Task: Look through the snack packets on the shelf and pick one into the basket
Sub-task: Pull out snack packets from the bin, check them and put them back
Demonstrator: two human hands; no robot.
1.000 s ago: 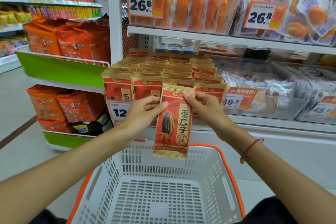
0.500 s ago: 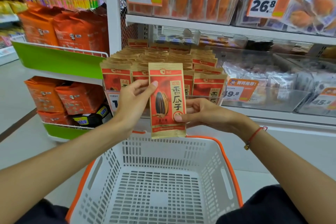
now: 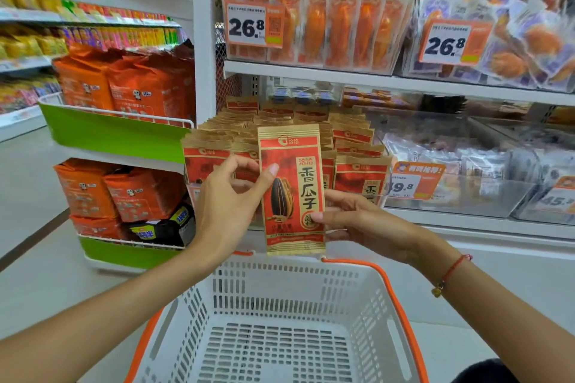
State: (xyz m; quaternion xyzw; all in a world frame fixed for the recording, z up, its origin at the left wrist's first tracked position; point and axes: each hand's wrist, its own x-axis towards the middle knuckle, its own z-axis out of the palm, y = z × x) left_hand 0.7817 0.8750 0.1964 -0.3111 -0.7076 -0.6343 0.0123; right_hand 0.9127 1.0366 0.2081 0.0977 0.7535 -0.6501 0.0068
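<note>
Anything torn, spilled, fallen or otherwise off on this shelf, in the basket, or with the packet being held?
Nothing stands out. The held packet looks intact and upright, pinched by the left hand and right hand. The stocked packets stand in rows, and the basket shows no damage.

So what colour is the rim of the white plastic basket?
Orange, seen in the head view along the white slotted plastic basket's rim.
</note>
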